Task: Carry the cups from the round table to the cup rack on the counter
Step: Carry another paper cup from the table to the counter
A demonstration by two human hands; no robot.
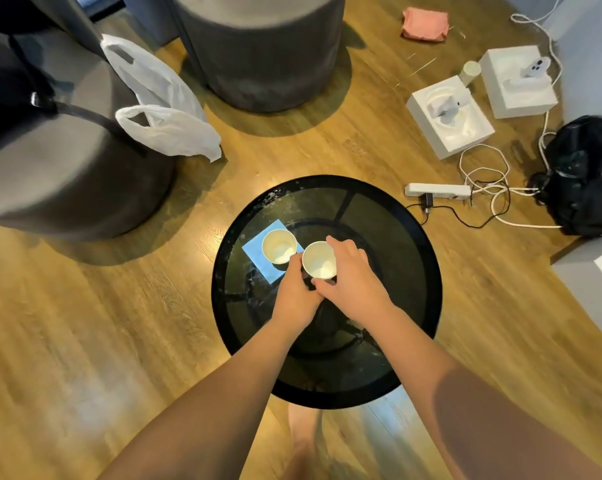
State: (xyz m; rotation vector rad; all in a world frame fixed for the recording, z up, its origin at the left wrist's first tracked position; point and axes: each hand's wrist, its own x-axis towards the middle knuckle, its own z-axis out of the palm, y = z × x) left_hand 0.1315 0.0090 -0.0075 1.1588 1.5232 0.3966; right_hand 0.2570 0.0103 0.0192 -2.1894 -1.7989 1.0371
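Both hands' (294,292) (353,277) grip around right cup (319,260), its lower wall hidden; second cup (279,246) beside

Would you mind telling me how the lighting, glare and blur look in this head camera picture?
Head view: bright glare on the round table at its far rim; wide-angle bending at the edges; the forearms blur low in frame; both cups and the hands stay fairly sharp.

Both forearms are bare from the frame's lower edge to the wrists, with no sleeve showing. The left hand (294,297) and right hand (353,275) wear no gloves, rings, watch or bands. Below the arms, a bare foot (303,434) shows, blurred.
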